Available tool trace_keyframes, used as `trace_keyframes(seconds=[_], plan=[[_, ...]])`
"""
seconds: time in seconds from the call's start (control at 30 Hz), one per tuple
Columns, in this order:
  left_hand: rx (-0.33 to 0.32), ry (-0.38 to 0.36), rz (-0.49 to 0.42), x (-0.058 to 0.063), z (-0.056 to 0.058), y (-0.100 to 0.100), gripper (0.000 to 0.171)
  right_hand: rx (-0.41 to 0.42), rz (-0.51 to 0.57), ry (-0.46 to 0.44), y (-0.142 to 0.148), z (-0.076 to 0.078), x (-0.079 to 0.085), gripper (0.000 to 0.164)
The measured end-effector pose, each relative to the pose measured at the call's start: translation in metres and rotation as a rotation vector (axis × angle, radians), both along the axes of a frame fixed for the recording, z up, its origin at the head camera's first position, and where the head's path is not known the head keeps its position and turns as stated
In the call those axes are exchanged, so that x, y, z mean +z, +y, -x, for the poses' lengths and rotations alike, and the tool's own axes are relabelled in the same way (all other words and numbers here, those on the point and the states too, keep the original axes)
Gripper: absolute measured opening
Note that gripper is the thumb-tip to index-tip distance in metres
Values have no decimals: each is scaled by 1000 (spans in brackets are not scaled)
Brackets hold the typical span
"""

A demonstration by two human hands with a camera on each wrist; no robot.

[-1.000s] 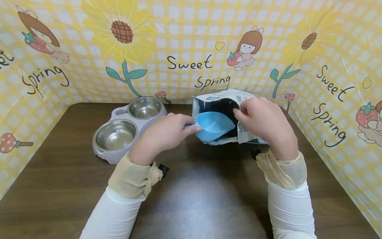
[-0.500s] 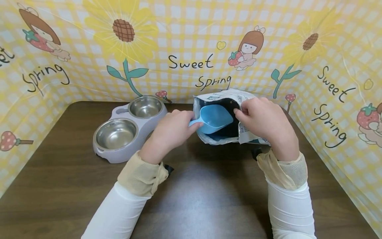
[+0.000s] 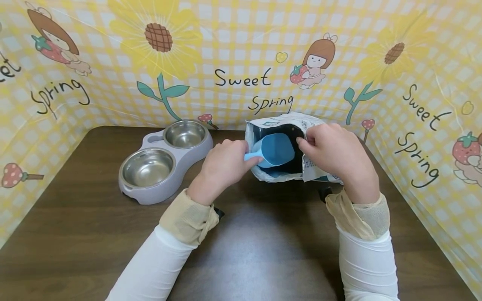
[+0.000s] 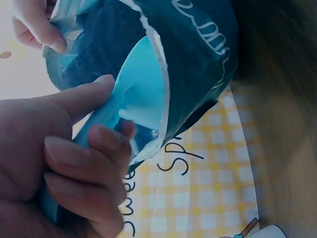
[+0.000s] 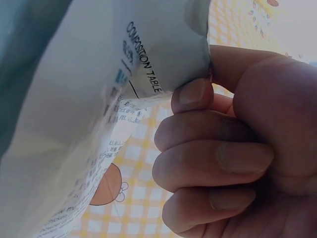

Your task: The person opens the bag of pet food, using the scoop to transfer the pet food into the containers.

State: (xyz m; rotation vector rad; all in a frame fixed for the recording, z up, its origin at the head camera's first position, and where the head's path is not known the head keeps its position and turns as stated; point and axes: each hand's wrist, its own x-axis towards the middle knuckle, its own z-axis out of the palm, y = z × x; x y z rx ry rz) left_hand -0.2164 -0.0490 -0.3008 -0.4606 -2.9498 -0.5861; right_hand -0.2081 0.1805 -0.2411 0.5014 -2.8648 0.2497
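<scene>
A light blue scoop (image 3: 278,149) has its bowl inside the mouth of a white and teal bag (image 3: 260,175). My left hand (image 3: 227,161) grips the scoop by its handle. In the left wrist view its fingers curl round the handle (image 4: 89,130), and the scoop's bowl reaches past the bag's torn edge. My right hand (image 3: 331,152) pinches the bag's rim between thumb and index finger, drawing the opening wide. Printed text shows on the bag's side (image 5: 143,64) in the right wrist view. The dark inside hides whatever lies deeper in the bag.
To the left on the brown table (image 3: 241,251) stands a grey double pet feeder (image 3: 180,167) with two metal bowls, a front one (image 3: 148,167) and a back one (image 3: 184,133). A yellow checked cloth (image 3: 241,50) with printed flowers rises behind and at both sides.
My left hand has moved right and pushed the scoop from the front of the bag's mouth deeper inside, turning it a little. The right hand keeps its hold on the bag's rim.
</scene>
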Motion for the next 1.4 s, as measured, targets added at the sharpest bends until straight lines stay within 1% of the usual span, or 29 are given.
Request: trace_keyframes(seconds=[0.1, 0.23, 0.33, 0.43, 0.6, 0.7, 0.77, 0.83, 0.9, 1.03, 1.1, 1.2, 1.27, 1.4], plan=[[-17, -57, -5, 1, 0, -1, 40, 4, 3, -1, 0, 0, 0, 45], [-57, -124, -13, 4, -1, -2, 33, 5, 9, -4, 1, 0, 0, 45], [-87, -149, -12, 5, -1, -1, 28, 6, 12, -5, 1, -1, 0, 45], [-104, -117, 3, 4, -1, 1, 27, 7, 12, -2, 1, -1, 0, 45], [-97, 8, 19, -5, 0, 7, 27, 10, 6, 3, 1, -1, 0, 45], [-90, 66, 47, -10, -1, 13, 25, 11, 4, 6, 1, -1, 0, 45], [-97, 90, 78, -13, -2, 16, 26, 12, 4, 6, 0, -1, 0, 45], [-104, 91, 94, -16, -1, 19, 26, 13, 6, 3, 0, -1, 0, 45], [-111, 59, 80, -19, 0, 21, 27, 14, 7, -1, 0, 0, 0, 45], [-103, -41, 4, -24, 4, 22, 26, 27, -2, -7, -2, 0, -1, 44], [-103, -76, -32, -27, 7, 22, 26, 38, -14, -2, -3, 1, -3, 45], [-116, -111, -67, -29, 10, 20, 27, 47, -29, 2, -5, 2, -4, 45], [-128, -153, -109, -31, 13, 17, 28, 52, -35, 7, -6, 2, -4, 44], [-164, -236, -192, -34, 19, 10, 32, 65, -32, -13, -8, 3, -4, 44]])
